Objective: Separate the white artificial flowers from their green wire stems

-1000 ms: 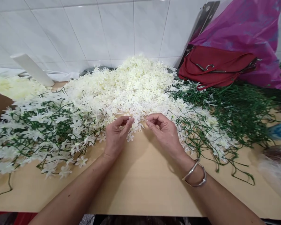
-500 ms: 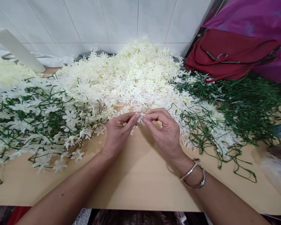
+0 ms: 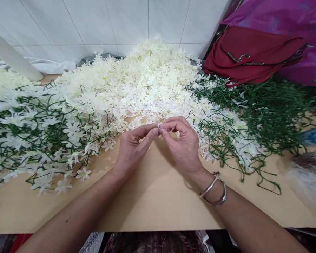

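Clock set at the seated person, twelve straight ahead.

Item, left hand: thumb and forefinger closed in a pinch on a small white piece, probably part of a flower. Item, right hand: pinching the same piece from its other side, fingertips meeting the left's; a bangle on the wrist. The piece sits at twelve, above the near edge of the flower heap, mostly covered by fingers; its exact form cannot be told.

Item, white flower heap: at twelve, against the tiled wall. Item, white flowers on green stems: at ten. Item, loose green stems: at two. Item, red bag: at one, beside a purple plastic bag. All on or over a pale tabletop.

Handling note, in my judgement: the left pinch should steady the piece while the right works in small, light movements; petals this thin look likely to crease or tear under a hard squeeze. Wrists low and fingertips close together would help keep both ends lined up.
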A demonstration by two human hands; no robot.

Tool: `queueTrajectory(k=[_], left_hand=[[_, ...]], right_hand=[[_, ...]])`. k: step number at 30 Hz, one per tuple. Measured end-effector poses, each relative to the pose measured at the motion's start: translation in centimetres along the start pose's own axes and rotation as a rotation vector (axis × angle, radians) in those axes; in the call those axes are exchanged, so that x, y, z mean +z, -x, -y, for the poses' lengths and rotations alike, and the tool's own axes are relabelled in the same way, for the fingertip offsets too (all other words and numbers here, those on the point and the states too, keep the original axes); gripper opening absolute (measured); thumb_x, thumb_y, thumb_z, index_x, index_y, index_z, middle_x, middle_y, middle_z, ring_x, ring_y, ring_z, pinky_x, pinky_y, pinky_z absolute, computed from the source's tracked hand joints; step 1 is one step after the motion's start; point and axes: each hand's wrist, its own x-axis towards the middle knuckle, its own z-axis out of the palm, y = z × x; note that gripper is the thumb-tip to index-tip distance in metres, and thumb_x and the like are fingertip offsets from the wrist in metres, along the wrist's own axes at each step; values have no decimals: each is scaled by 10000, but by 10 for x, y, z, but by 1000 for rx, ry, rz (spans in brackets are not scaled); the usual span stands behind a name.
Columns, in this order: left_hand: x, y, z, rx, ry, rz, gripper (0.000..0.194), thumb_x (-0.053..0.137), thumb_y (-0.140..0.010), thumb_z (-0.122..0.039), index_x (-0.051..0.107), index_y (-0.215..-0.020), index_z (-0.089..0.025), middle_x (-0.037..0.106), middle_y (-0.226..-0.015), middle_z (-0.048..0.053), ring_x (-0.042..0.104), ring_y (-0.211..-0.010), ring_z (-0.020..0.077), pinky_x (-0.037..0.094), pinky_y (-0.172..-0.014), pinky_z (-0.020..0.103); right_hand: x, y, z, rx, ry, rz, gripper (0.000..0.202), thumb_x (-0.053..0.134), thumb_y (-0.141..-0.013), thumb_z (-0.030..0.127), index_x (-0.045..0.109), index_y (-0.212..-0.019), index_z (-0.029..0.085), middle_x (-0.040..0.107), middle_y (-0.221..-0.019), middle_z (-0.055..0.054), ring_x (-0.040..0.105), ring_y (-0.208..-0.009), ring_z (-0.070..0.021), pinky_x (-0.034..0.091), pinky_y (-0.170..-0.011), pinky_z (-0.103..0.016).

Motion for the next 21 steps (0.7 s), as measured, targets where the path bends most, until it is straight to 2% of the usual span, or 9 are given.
queueTrajectory(k=[3,6,8,10,12,15,19,21], left_hand=[[0,2,0,40,-63,-1,272,731,-946,-397,824,-1110,-201,836,-1088,66,792,-991,234,630,-907,334],[0,2,-4,141,-194,10,223,713,-958,-346,812,-1109,-216,838,-1084,48,801,-966,223,642,-869,323],[-1,3,-7,226,-290,29,204,695,-969,-310,795,-1126,-228,838,-1084,40,803,-963,215,643,-847,311],[-1,4,-9,306,-357,52,188,670,-982,-270,775,-1133,-233,835,-1092,38,799,-976,207,637,-853,301],[-2,5,-10,364,-393,74,162,653,-985,-240,746,-1118,-239,827,-1092,36,795,-977,197,628,-868,296],[-2,7,-10,331,-368,72,155,654,-975,-238,646,-1130,-240,805,-1074,41,796,-969,195,622,-828,284],[-2,8,-9,194,-300,39,196,635,-983,-271,516,-1137,-247,793,-1075,51,804,-945,209,593,-694,273],[-2,8,-9,172,-282,40,177,616,-992,-276,503,-1125,-253,790,-1058,48,801,-935,210,588,-707,291]], right_hand=[[2,1,-3,74,-63,20,137,693,-894,131,707,-811,240,696,-948,-29,644,-908,-191,521,-829,-350],[3,2,-8,154,-153,18,117,701,-886,169,665,-796,234,689,-993,-38,650,-939,-193,527,-838,-345],[1,1,-12,235,-242,30,101,724,-863,185,657,-906,245,684,-1004,-32,654,-924,-184,541,-821,-328],[-1,-1,-16,298,-314,78,228,745,-844,195,654,-1042,262,692,-1027,-26,661,-908,-175,554,-810,-314],[-3,-3,-18,291,-350,131,214,748,-850,204,680,-1045,264,708,-1090,-36,675,-954,-181,563,-845,-321],[-4,-5,-18,217,-355,132,71,745,-861,191,721,-889,252,714,-1149,-43,680,-1062,-204,560,-925,-352],[-4,-4,-18,216,-382,116,86,769,-845,176,743,-848,259,724,-1094,-34,690,-1070,-210,554,-968,-382],[-4,-5,-17,226,-389,116,86,776,-839,176,742,-829,255,741,-1070,-34,696,-1065,-215,551,-982,-397]])
